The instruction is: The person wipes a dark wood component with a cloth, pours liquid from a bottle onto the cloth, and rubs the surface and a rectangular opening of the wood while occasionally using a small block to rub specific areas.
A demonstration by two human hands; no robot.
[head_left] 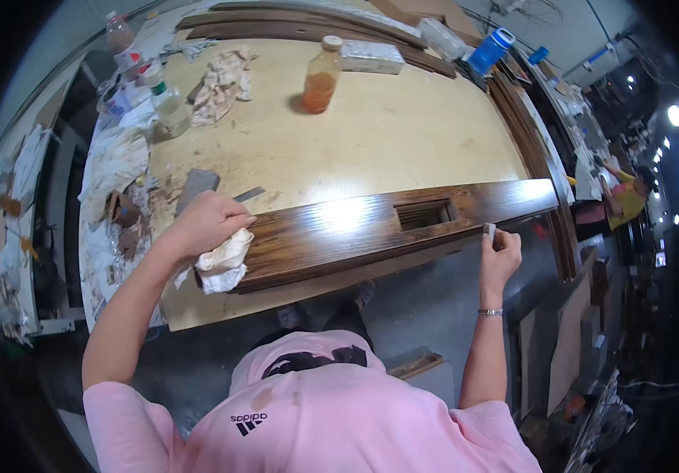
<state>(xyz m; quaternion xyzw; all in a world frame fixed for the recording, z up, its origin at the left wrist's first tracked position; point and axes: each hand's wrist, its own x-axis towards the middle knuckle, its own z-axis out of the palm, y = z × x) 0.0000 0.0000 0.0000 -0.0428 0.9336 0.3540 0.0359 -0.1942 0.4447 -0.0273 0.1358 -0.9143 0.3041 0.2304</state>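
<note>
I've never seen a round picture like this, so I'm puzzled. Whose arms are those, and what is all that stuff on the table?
The camera sits on a person's head and looks down, so the picture bends at its edges. The arms are that person's own. The left hand presses a white rag on one end of a long dark-stained wooden board, which has a rectangular hole cut in it. The right hand holds a small grey block against the board's near edge. The board lies on a pale plywood worktable. Farther back stand a bottle of orange liquid, crumpled rags and a blue bottle.
</note>
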